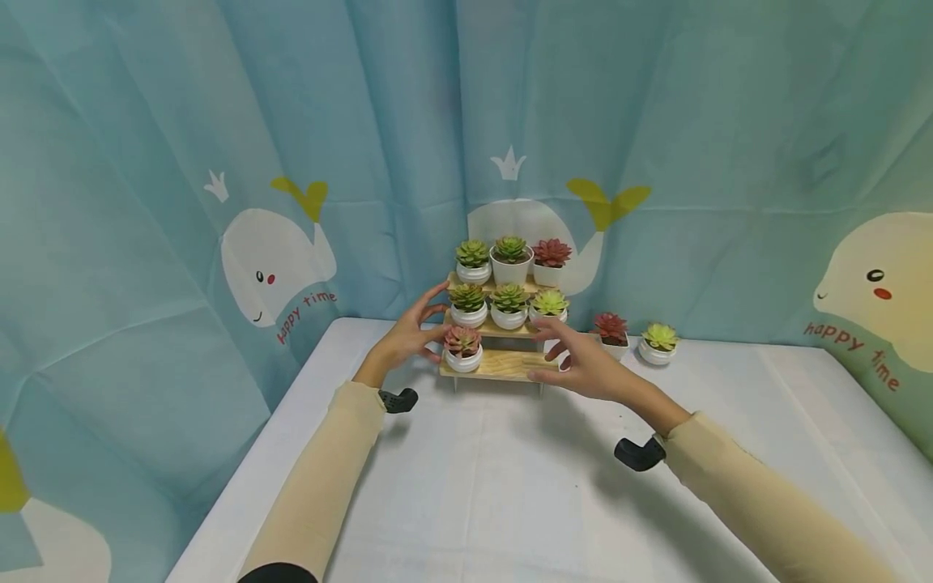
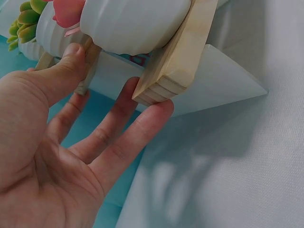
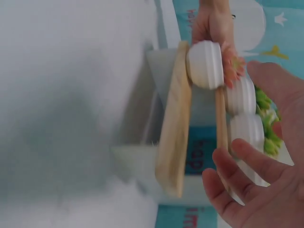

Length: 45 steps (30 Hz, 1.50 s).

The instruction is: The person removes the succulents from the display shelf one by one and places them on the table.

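Observation:
A three-tier wooden stand (image 1: 510, 366) stands at the back middle of the white table. Three potted succulents sit on its top step and three on the middle one. On the bottom step's left end sits a pink succulent in a white pot (image 1: 462, 348). My left hand (image 1: 430, 320) is at the stand's left end, fingers straight. In the left wrist view its thumb (image 2: 71, 54) touches the middle step and its fingers touch the bottom board's end (image 2: 175, 61) under the pot (image 2: 133, 23). My right hand (image 1: 557, 348) hovers spread at the bottom board's right end (image 3: 175, 128), holding nothing.
Two more pots stand on the table right of the stand, a red succulent (image 1: 611, 328) and a yellow-green one (image 1: 659, 338). Blue whale-print curtains close in the back and both sides. The white tablecloth (image 1: 510, 486) stretches toward me.

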Each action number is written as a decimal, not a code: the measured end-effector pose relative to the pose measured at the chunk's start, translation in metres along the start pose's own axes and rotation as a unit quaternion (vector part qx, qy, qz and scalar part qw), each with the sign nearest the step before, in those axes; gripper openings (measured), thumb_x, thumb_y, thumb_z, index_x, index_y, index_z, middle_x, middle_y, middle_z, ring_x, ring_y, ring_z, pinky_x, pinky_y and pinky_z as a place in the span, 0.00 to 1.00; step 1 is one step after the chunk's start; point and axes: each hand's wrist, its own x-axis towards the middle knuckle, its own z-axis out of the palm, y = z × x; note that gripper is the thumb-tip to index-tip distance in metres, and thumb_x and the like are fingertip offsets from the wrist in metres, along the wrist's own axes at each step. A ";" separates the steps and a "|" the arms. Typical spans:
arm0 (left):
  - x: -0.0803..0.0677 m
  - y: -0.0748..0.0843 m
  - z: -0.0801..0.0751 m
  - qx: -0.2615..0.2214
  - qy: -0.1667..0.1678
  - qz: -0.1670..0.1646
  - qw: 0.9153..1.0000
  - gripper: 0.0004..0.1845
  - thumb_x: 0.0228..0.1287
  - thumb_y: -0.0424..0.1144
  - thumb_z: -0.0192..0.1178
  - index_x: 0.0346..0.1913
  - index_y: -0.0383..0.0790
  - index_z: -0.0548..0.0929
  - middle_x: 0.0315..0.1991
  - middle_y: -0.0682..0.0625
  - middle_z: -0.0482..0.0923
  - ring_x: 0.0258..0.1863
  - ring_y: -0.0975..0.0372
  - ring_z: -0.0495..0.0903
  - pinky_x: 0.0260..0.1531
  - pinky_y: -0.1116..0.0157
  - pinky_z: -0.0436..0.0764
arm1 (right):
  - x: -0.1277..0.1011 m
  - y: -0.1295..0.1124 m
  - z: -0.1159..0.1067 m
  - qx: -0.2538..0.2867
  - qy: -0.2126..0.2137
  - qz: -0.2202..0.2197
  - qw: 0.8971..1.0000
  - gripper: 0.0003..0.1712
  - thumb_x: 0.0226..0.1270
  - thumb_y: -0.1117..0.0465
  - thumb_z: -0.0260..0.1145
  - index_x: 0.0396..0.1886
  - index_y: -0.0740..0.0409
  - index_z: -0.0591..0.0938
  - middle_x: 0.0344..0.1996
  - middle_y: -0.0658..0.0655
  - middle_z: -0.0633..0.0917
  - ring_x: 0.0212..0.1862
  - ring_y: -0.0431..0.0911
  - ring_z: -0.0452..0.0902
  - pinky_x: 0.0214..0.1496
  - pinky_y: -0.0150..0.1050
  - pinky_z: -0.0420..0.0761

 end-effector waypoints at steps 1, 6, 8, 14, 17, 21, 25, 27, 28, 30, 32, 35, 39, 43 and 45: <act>0.000 0.000 0.000 0.000 0.000 0.001 1.000 0.43 0.76 0.31 0.60 0.82 0.69 0.53 0.79 0.41 0.56 0.43 0.50 0.86 0.31 0.45 0.88 | 0.003 0.000 0.004 0.004 0.001 0.000 1.000 0.43 0.67 0.56 0.76 0.76 0.57 0.66 0.62 0.63 0.81 0.50 0.59 0.83 0.44 0.56 0.85; 0.001 0.001 0.000 0.000 0.001 0.001 1.000 0.43 0.76 0.31 0.60 0.82 0.70 0.53 0.79 0.41 0.56 0.42 0.48 0.86 0.30 0.47 0.89 | 0.015 -0.003 0.022 0.020 0.010 0.007 1.000 0.42 0.66 0.56 0.77 0.75 0.56 0.67 0.60 0.63 0.81 0.49 0.57 0.83 0.43 0.48 0.85; 0.001 0.001 0.000 -0.001 0.000 0.000 1.000 0.44 0.75 0.31 0.60 0.82 0.70 0.53 0.79 0.41 0.56 0.43 0.48 0.86 0.30 0.47 0.89 | 0.020 -0.004 0.030 0.023 0.017 0.012 1.000 0.42 0.66 0.57 0.77 0.75 0.56 0.67 0.59 0.64 0.81 0.49 0.57 0.83 0.43 0.47 0.85; 0.000 0.001 0.000 -0.001 -0.003 0.001 1.000 0.43 0.76 0.31 0.59 0.82 0.69 0.53 0.79 0.41 0.56 0.44 0.49 0.85 0.31 0.46 0.89 | 0.032 -0.008 0.051 0.056 0.038 0.032 0.997 0.44 0.66 0.59 0.77 0.76 0.60 0.65 0.61 0.69 0.80 0.51 0.60 0.83 0.51 0.52 0.85; 0.001 0.001 0.000 0.001 -0.003 0.001 1.000 0.43 0.76 0.31 0.59 0.82 0.70 0.53 0.79 0.41 0.56 0.43 0.48 0.85 0.32 0.46 0.89 | 0.038 -0.009 0.060 0.064 0.047 0.038 0.996 0.44 0.66 0.59 0.77 0.76 0.60 0.65 0.62 0.68 0.80 0.54 0.61 0.82 0.54 0.54 0.84; 0.002 0.000 0.001 0.003 0.001 -0.003 1.000 0.43 0.76 0.31 0.59 0.81 0.71 0.53 0.79 0.42 0.56 0.46 0.46 0.84 0.32 0.45 0.88 | 0.044 -0.010 0.068 0.049 0.061 0.036 0.996 0.42 0.65 0.58 0.77 0.73 0.59 0.67 0.60 0.65 0.81 0.57 0.59 0.81 0.55 0.54 0.82; 0.002 0.000 0.001 0.004 0.006 -0.008 1.000 0.43 0.76 0.32 0.60 0.81 0.72 0.54 0.79 0.42 0.56 0.49 0.45 0.84 0.31 0.46 0.89 | 0.049 -0.009 0.074 0.042 0.064 0.042 0.996 0.41 0.65 0.58 0.78 0.72 0.58 0.68 0.58 0.65 0.82 0.56 0.57 0.82 0.56 0.53 0.83; 0.001 0.000 0.001 0.001 0.004 -0.009 1.000 0.43 0.76 0.32 0.60 0.81 0.72 0.54 0.79 0.42 0.56 0.48 0.45 0.84 0.31 0.46 0.89 | 0.052 -0.008 0.076 0.043 0.063 0.048 0.996 0.40 0.65 0.58 0.78 0.72 0.57 0.68 0.59 0.65 0.82 0.56 0.57 0.83 0.57 0.53 0.83; 0.001 0.000 0.000 0.000 0.002 -0.007 1.000 0.43 0.76 0.32 0.60 0.81 0.72 0.54 0.79 0.42 0.56 0.47 0.46 0.84 0.31 0.47 0.89 | 0.053 -0.008 0.077 0.043 0.064 0.050 0.996 0.40 0.65 0.59 0.78 0.72 0.58 0.68 0.59 0.65 0.81 0.56 0.57 0.83 0.57 0.53 0.83; -0.001 0.001 -0.001 -0.005 0.001 -0.005 1.000 0.43 0.76 0.31 0.60 0.81 0.71 0.53 0.79 0.41 0.56 0.45 0.47 0.85 0.30 0.48 0.89 | 0.055 -0.008 0.079 0.045 0.063 0.052 0.996 0.40 0.65 0.59 0.77 0.72 0.58 0.68 0.60 0.65 0.81 0.56 0.57 0.83 0.57 0.52 0.83; -0.002 0.001 -0.001 -0.005 -0.001 -0.001 1.000 0.43 0.76 0.30 0.59 0.82 0.70 0.53 0.79 0.41 0.56 0.43 0.49 0.85 0.29 0.48 0.89 | 0.058 -0.007 0.082 0.046 0.061 0.057 0.995 0.40 0.66 0.58 0.77 0.72 0.58 0.68 0.61 0.64 0.80 0.57 0.56 0.82 0.58 0.50 0.83; -0.003 0.001 -0.003 -0.006 -0.001 0.003 1.000 0.44 0.76 0.29 0.58 0.82 0.68 0.52 0.78 0.40 0.56 0.40 0.51 0.85 0.28 0.49 0.89 | 0.061 -0.007 0.085 0.041 0.061 0.059 0.996 0.39 0.66 0.58 0.76 0.71 0.59 0.68 0.60 0.64 0.81 0.57 0.55 0.82 0.58 0.48 0.83; -0.002 -0.001 -0.004 -0.004 -0.006 0.008 1.000 0.44 0.76 0.29 0.58 0.83 0.66 0.51 0.78 0.39 0.57 0.38 0.53 0.85 0.29 0.47 0.88 | 0.063 -0.007 0.089 0.037 0.068 0.066 0.995 0.39 0.65 0.57 0.77 0.70 0.60 0.69 0.58 0.64 0.83 0.56 0.55 0.83 0.58 0.49 0.83; -0.001 -0.001 -0.003 -0.001 -0.009 0.010 1.000 0.43 0.77 0.29 0.58 0.83 0.66 0.51 0.77 0.39 0.58 0.38 0.52 0.86 0.30 0.46 0.88 | 0.063 -0.007 0.089 0.036 0.072 0.069 0.994 0.39 0.64 0.58 0.78 0.70 0.60 0.70 0.57 0.63 0.83 0.56 0.55 0.82 0.59 0.50 0.82; 0.001 -0.001 -0.001 0.000 -0.013 0.012 1.000 0.43 0.77 0.30 0.58 0.83 0.65 0.51 0.77 0.39 0.59 0.39 0.51 0.85 0.29 0.46 0.88 | 0.062 -0.007 0.088 0.039 0.076 0.067 0.994 0.39 0.63 0.58 0.79 0.70 0.60 0.70 0.57 0.63 0.83 0.57 0.55 0.82 0.59 0.50 0.82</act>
